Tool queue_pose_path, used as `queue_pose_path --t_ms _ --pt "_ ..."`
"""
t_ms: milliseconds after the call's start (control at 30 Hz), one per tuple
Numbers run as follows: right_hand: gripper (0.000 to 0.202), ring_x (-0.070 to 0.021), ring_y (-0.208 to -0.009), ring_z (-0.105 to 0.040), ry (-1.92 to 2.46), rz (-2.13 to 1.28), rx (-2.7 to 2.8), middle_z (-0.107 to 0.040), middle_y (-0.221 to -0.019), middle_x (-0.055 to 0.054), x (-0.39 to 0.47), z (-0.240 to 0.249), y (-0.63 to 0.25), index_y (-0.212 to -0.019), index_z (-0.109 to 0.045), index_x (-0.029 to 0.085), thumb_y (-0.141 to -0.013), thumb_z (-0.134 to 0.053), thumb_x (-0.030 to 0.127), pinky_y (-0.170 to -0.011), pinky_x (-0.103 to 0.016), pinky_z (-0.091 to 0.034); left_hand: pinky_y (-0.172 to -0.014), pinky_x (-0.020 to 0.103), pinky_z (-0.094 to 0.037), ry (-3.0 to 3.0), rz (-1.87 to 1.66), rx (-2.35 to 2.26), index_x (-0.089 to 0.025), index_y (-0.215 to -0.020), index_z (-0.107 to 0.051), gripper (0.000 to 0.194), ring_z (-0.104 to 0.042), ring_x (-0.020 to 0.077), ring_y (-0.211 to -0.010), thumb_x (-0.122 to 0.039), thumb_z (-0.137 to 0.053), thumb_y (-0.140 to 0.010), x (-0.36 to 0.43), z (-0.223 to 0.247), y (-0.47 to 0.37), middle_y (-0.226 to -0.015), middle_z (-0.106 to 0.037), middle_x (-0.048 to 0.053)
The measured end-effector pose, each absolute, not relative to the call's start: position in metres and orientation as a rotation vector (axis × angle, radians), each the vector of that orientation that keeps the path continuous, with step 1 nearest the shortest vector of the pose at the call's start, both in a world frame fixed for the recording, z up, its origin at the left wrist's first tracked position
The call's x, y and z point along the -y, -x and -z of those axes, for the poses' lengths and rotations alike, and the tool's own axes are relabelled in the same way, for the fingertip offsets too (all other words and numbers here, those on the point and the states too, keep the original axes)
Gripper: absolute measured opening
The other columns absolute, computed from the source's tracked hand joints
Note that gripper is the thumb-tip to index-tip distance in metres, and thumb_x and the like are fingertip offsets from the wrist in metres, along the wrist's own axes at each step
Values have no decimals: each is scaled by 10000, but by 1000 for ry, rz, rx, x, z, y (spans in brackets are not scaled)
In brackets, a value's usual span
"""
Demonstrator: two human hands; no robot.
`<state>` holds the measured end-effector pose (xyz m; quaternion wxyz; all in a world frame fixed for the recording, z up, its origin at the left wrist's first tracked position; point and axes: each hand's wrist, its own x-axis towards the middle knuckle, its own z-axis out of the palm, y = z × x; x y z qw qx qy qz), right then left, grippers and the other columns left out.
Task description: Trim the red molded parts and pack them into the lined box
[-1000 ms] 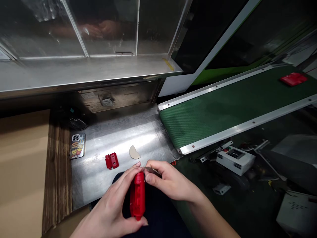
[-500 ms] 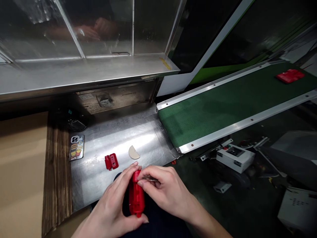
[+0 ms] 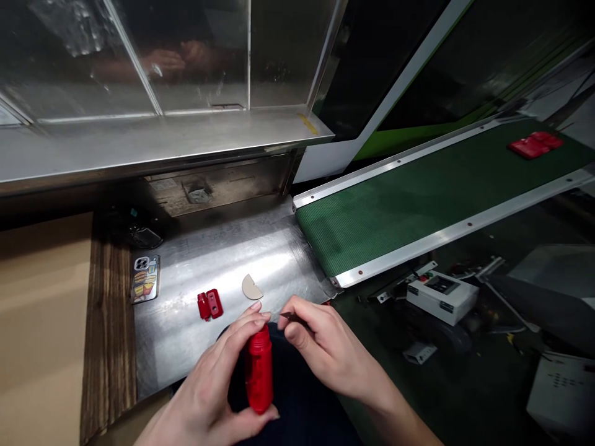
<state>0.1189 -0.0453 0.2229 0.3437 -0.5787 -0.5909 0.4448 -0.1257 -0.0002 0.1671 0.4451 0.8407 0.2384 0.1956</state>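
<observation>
Right now your left hand (image 3: 218,387) holds a red plastic part (image 3: 259,370) upright over your lap, just off the near edge of the metal tabletop (image 3: 223,260). Your fingers (image 3: 246,325) wrap the part from the left, with the fingertips at its rounded top and the thumb under its lower end, so it is pinched lengthwise between them. Your right hand (image 3: 325,350) sits just right of the part's top, its thumb and forefinger pressed together on a small dark blade-like tool (image 3: 290,317) whose tip points left toward the part; you cannot tell from this view whether the tip touches it.

On the tabletop, just beyond your hands, lies a small red piece (image 3: 209,305) made of two joined halves, and to its right a pale half-round chip (image 3: 251,288). At the tabletop's left edge a phone in a patterned case (image 3: 145,279) rests face down beside a strip of wood grain. To the right, a green conveyor belt (image 3: 418,198) runs away toward the far right, carrying a flat red part (image 3: 533,144) near its far end. A white control box (image 3: 441,297) sits on the floor under the belt's near edge.
</observation>
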Motion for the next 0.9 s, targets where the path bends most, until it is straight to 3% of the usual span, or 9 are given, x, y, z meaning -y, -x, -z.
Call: queue_pose_path --t_ms 67,133,467,700,900 --pt "310 -166 -862 -630 1445 -1144 1630 -686 -988 -14 47 -228 -118 -1093 -657 230 -1123 -408 412 -780 -290 -455 -1246 535 -389 -2083 -502 -576 -296 -1626 -218 938 -372 369 -1548 -326 -792 -885 1 -165 126 -1655 -416 158" --pt "313 -180 -921 -640 1414 -1104 1704 -701 -1042 -35 48 -231 -118 -1164 -672 233 -1128 -395 374 -821 -302 -469 -1249 527 -386 -2080 -520 -570 -289 -1628 -213 939 -376 365 -1546 -325 -789 -887 1 -164 127 -1662 -403 161" --pt "278 -155 -894 -653 1415 -1033 1681 -722 -988 -17 49 -232 -120 -1097 -697 214 -1116 -448 336 -811 -280 -464 -1259 552 -350 -2063 -486 -577 -288 -1627 -208 924 -355 368 -1557 -320 -776 -898 2 -164 129 -1664 -393 178" --pt "159 -147 -845 -648 1430 -1041 1696 -724 -954 -3 48 -233 -119 -1054 -698 225 -1069 -550 281 -768 -271 -458 -1275 507 -328 -2062 -481 -589 -288 -1627 -206 941 -367 334 -1556 -301 -786 -886 3 -161 129 -1670 -390 158" --pt "242 -167 -922 -688 1607 -1109 1581 -748 -1036 -10 36 -214 -123 -1090 -671 241 -1104 -459 357 -817 -280 -476 -1237 476 -401 -2046 -524 -645 -314 -1610 -250 967 -419 329 -1528 -340 -833 -839 -1 -164 124 -1627 -473 139"
